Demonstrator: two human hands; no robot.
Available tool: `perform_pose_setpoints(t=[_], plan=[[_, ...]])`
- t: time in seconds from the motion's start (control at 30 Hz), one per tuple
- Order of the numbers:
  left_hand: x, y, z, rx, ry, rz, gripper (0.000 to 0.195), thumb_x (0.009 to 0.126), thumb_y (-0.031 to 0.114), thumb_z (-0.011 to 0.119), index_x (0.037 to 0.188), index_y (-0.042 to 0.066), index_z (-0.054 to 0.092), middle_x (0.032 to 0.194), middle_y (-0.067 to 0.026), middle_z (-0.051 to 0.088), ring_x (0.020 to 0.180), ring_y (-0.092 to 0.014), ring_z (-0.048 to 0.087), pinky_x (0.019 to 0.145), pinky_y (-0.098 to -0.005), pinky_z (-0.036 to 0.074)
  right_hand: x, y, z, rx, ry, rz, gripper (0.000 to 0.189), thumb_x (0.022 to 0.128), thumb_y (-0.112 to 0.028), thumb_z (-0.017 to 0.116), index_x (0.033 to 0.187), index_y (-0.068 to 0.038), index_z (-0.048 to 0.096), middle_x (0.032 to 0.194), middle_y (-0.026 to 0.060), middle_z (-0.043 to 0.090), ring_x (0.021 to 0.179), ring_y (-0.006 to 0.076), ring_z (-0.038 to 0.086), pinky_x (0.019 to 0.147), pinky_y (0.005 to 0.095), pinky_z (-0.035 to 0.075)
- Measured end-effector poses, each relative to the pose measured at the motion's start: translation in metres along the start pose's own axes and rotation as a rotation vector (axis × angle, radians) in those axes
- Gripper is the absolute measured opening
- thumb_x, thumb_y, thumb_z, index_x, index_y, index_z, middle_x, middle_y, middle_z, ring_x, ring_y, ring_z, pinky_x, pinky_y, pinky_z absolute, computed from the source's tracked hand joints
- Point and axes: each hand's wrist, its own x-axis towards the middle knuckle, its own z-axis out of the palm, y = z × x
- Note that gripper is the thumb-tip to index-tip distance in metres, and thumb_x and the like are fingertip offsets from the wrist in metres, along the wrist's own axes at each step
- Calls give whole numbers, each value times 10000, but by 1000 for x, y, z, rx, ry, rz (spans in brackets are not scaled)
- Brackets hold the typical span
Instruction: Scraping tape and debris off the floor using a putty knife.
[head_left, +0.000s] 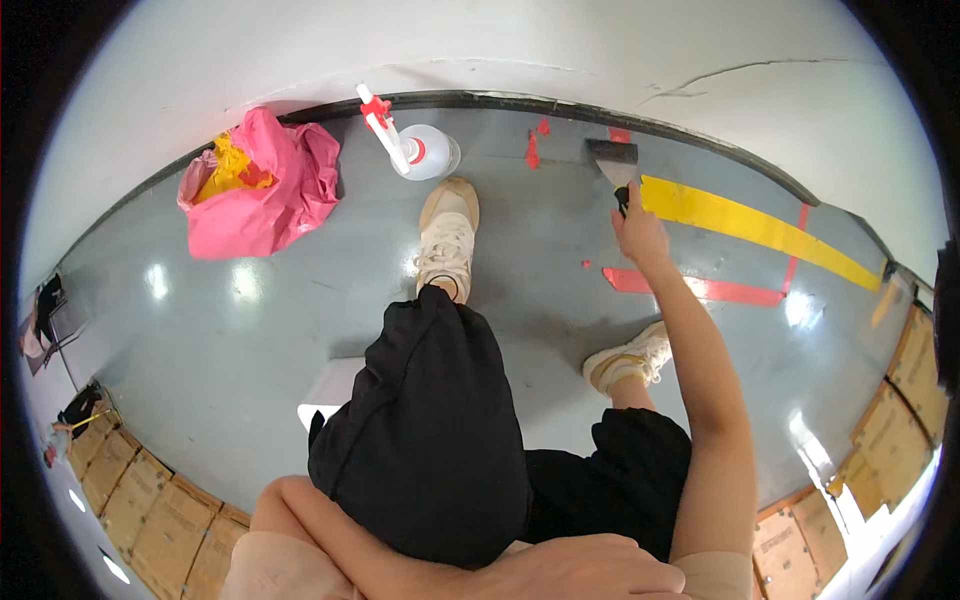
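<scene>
My right hand (643, 234) grips the black and yellow handle of a wide-bladed floor scraper (616, 169). Its dark blade lies at a short piece of red tape (619, 135) near the wall. Just right of the hand, a broad strip of yellow tape (750, 226) runs along the grey floor. Strips of red tape (705, 289) lie nearer to me and cross the yellow one at the right. Red scraps (533, 150) lie left of the blade. My left hand (592, 568) rests across my body at the bottom, its palm side hidden; no object shows in it.
A clear spray bottle (429, 154) with a red and white trigger stands near the wall. Left of it, a pink plastic bag (262, 210) holds crumpled yellow and red tape. A white object (334, 386) is partly behind my knee. Cardboard boxes (161, 525) line the far sides; a person (58, 442) is at far left.
</scene>
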Motion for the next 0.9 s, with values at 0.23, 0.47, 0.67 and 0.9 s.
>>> perform_pose_setpoints(t=[0.23,0.47,0.67,0.9], plan=[[0,5,-4,61,-23,-23,215,752,237,554,823,36,578,786,-96,547,720,-289,534,632,-370,426,-5,6,16,40,219,-153,669,892,-349,483,1441,-88,205,882,258,645,860,420,628,782,491,490],[0,-1,2,29,28,-13,227,742,239,557,822,28,580,791,-102,555,716,-290,535,626,-365,432,-1,16,14,-25,109,-44,698,880,-361,511,1442,-96,194,849,265,643,829,434,627,758,494,493],[-3,-2,1,48,35,36,235,739,248,553,815,27,573,790,-102,550,711,-290,534,619,-367,432,19,14,5,126,101,-38,717,874,-356,537,1450,-122,181,897,255,649,840,428,628,752,491,493],[-1,6,-5,54,19,-23,222,738,239,550,809,30,574,778,-107,548,711,-290,537,621,-366,435,0,72,3,-2,56,-93,686,877,-334,545,1458,-248,190,950,255,643,877,422,621,757,510,488]])
